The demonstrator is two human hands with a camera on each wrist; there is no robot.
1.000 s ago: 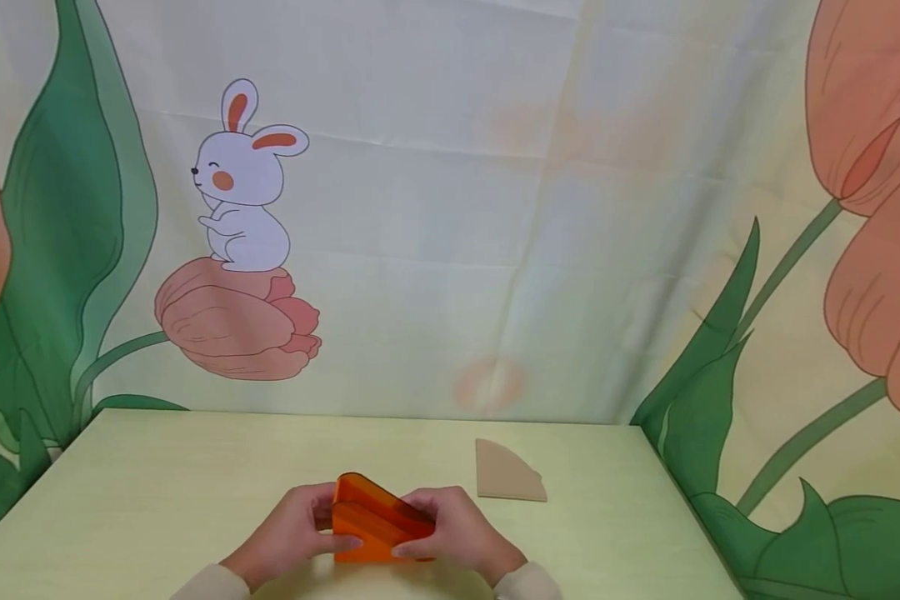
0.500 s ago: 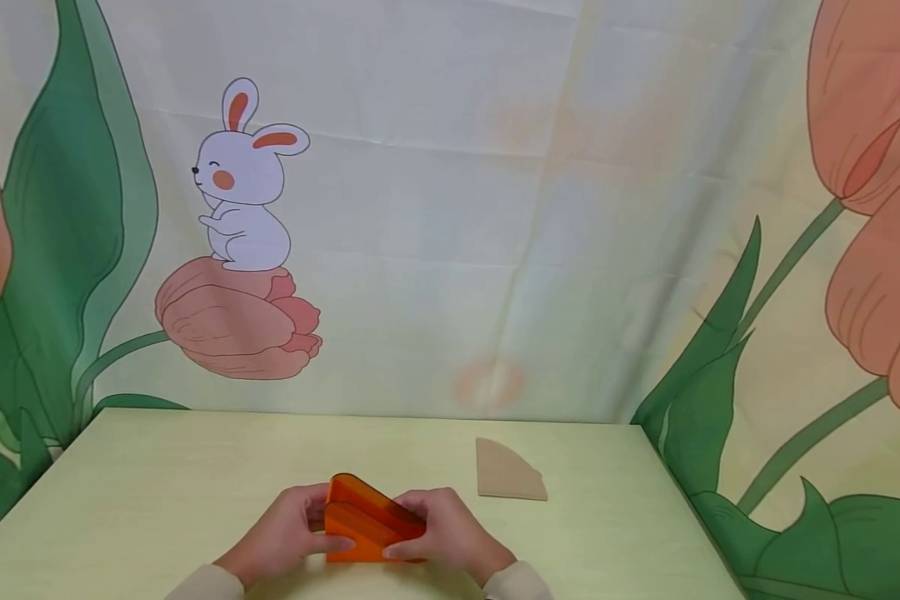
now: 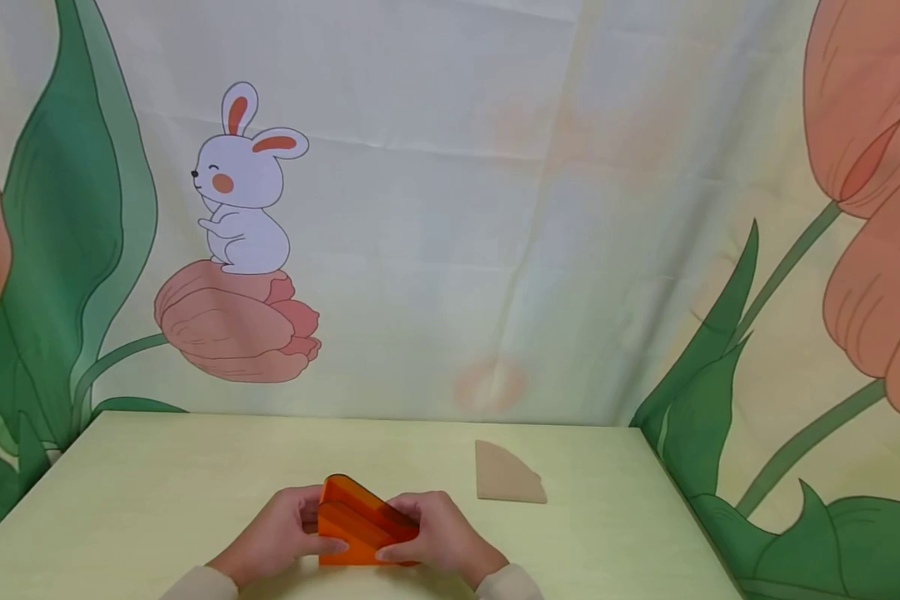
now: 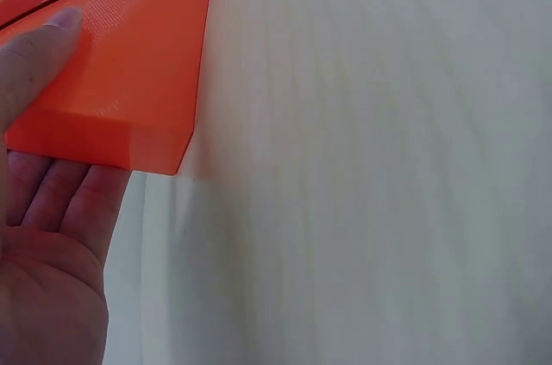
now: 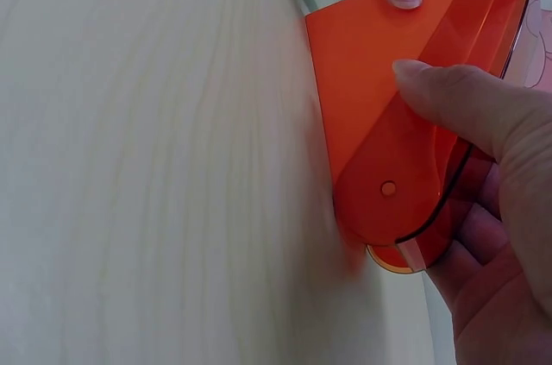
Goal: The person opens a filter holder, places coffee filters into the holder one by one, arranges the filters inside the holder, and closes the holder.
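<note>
An orange see-through plastic case point(image 3: 352, 533), wedge-shaped with a slanting rounded top edge, is between both hands low over the table. My left hand point(image 3: 292, 525) grips its left end, with the thumb on the near face and the fingers behind. My right hand point(image 3: 438, 533) holds the lower right end the same way. In the right wrist view, a round pin shows near the rounded end of the case point(image 5: 388, 123). In the left wrist view, its square corner is close to the tabletop. Whether it touches the table I cannot tell.
A flat brown fan-shaped piece, like coffee filter paper point(image 3: 506, 475), lies on the pale table point(image 3: 195, 467), behind and right of my hands. At the table's back edge hangs a cloth point(image 3: 420, 250) printed with tulips and a rabbit.
Both hands and the orange case have shifted slightly to the left. The grips look the same, and the brown fan-shaped piece has stayed in place.
</note>
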